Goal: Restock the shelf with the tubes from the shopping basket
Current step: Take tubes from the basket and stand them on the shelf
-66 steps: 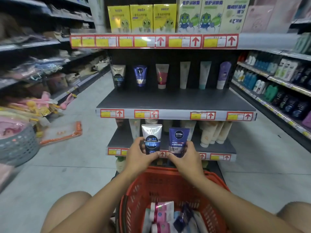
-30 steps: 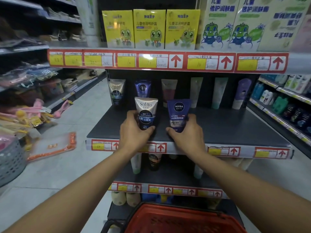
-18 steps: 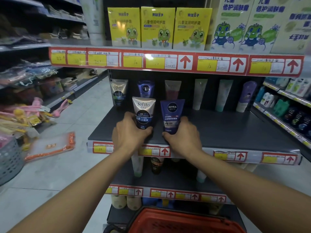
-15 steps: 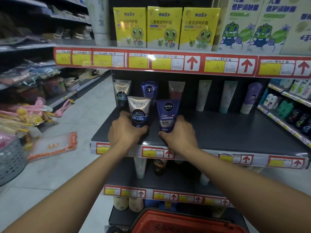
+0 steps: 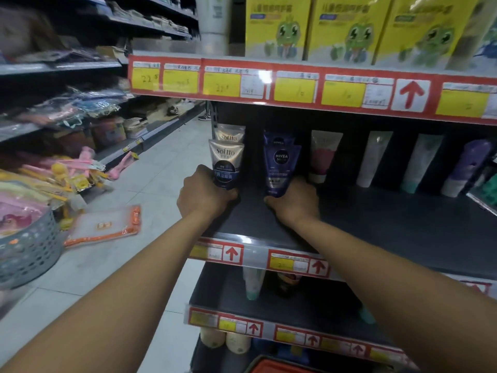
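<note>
Both tubes pushed deeper, Softto tube (image 5: 226, 164) cream-and-navy, upright

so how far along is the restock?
Done: one tube per facing stands along the back of the shelf. In hand: left hand grips a Softto tube, right hand a Nivea tube, each before its matching tube. Left: release; basket contents are out of view.

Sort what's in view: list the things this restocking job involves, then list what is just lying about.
Part of the job:
- Softto tube, held by the left hand
- Nivea tube, held by the right hand
- dark shelf with its back row of tubes
- red basket, only its rim showing

Lying about:
- yellow boxes on the shelf above
- grey bin
- orange-edged pack on the floor
</note>
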The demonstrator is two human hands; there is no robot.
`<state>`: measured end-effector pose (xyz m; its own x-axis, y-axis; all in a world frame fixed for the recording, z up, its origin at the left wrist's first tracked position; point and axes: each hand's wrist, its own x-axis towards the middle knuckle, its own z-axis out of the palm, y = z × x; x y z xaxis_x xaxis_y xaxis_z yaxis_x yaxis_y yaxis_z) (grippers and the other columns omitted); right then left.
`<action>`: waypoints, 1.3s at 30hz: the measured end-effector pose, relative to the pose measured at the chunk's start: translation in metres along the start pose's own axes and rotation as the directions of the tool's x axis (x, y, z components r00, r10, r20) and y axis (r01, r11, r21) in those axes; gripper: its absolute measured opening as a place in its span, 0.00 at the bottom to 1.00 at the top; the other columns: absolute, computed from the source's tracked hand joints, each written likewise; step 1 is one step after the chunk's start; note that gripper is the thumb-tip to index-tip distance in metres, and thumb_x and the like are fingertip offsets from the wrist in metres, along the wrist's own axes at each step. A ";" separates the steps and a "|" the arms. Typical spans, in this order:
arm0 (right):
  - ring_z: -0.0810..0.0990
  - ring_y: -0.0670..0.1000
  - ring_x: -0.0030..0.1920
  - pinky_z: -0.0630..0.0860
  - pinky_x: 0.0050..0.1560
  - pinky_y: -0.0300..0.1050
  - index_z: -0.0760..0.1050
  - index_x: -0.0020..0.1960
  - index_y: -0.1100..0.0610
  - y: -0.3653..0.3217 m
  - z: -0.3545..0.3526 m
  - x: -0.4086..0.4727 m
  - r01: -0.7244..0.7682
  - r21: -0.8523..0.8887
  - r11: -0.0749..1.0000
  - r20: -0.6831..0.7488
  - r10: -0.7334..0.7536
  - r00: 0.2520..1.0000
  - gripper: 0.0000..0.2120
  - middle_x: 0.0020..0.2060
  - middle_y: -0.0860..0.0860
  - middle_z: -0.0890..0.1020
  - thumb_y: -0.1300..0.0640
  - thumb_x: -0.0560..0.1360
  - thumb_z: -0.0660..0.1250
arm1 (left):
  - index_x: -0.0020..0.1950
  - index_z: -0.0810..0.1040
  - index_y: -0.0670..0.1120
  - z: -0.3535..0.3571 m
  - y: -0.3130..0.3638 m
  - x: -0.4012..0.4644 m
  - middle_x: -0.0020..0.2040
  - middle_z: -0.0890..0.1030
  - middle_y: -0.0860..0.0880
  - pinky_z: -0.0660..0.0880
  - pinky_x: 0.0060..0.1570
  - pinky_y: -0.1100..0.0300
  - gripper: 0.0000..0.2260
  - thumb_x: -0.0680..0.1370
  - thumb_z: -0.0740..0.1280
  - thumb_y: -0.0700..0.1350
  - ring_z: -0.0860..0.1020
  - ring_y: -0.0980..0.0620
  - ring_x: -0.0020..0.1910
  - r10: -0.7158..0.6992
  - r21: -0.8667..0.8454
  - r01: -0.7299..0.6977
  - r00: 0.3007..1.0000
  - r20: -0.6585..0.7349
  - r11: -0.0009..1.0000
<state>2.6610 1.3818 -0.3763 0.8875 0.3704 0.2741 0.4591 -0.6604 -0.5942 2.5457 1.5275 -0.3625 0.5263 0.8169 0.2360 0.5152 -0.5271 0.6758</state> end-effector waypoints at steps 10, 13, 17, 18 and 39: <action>0.82 0.59 0.59 0.78 0.55 0.47 0.78 0.64 0.59 -0.003 0.011 0.015 0.049 0.028 0.998 -0.043 -0.048 0.998 0.26 0.60 0.57 0.82 0.47 0.71 0.78 | 0.65 0.75 0.49 0.017 -0.012 0.020 0.58 0.84 0.46 0.74 0.45 0.52 0.30 0.70 0.77 0.63 0.82 0.40 0.56 0.052 -0.015 -0.053 0.998 -0.027 0.999; 0.82 0.59 0.57 0.77 0.52 0.44 0.79 0.62 0.57 -0.002 0.010 0.012 0.041 0.055 0.998 -0.050 -0.038 0.998 0.23 0.59 0.57 0.83 0.49 0.71 0.77 | 0.66 0.74 0.49 0.019 -0.012 0.021 0.59 0.83 0.46 0.75 0.46 0.53 0.30 0.71 0.75 0.64 0.82 0.41 0.56 0.068 -0.004 -0.068 0.997 -0.021 0.998; 0.83 0.57 0.54 0.76 0.48 0.42 0.80 0.57 0.56 -0.002 0.009 0.012 0.024 0.079 0.997 -0.028 -0.021 0.999 0.17 0.54 0.55 0.84 0.50 0.72 0.75 | 0.65 0.74 0.48 0.020 -0.012 0.024 0.58 0.83 0.45 0.73 0.45 0.53 0.29 0.72 0.74 0.63 0.82 0.40 0.55 0.068 0.016 -0.068 0.998 -0.011 0.998; 0.83 0.57 0.54 0.77 0.49 0.43 0.80 0.57 0.56 -0.002 0.008 0.012 0.024 0.079 0.997 -0.028 -0.022 0.999 0.17 0.53 0.55 0.84 0.50 0.72 0.75 | 0.65 0.74 0.48 0.021 -0.012 0.024 0.58 0.83 0.45 0.73 0.45 0.52 0.29 0.72 0.73 0.63 0.82 0.40 0.55 0.071 0.019 -0.070 0.997 -0.012 0.997; 0.82 0.58 0.58 0.78 0.54 0.47 0.79 0.61 0.58 -0.001 0.007 0.014 0.058 0.075 0.995 -0.035 -0.055 0.998 0.20 0.58 0.57 0.83 0.49 0.75 0.75 | 0.72 0.73 0.50 0.028 -0.016 0.033 0.64 0.83 0.47 0.78 0.52 0.49 0.31 0.75 0.73 0.65 0.82 0.42 0.60 0.103 0.052 -0.102 0.994 -0.025 0.993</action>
<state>2.6724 1.3921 -0.3779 0.8616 0.3835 0.3327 0.5055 -0.5869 -0.6325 2.5735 1.5559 -0.3849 0.5593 0.7638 0.3220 0.4937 -0.6190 0.6108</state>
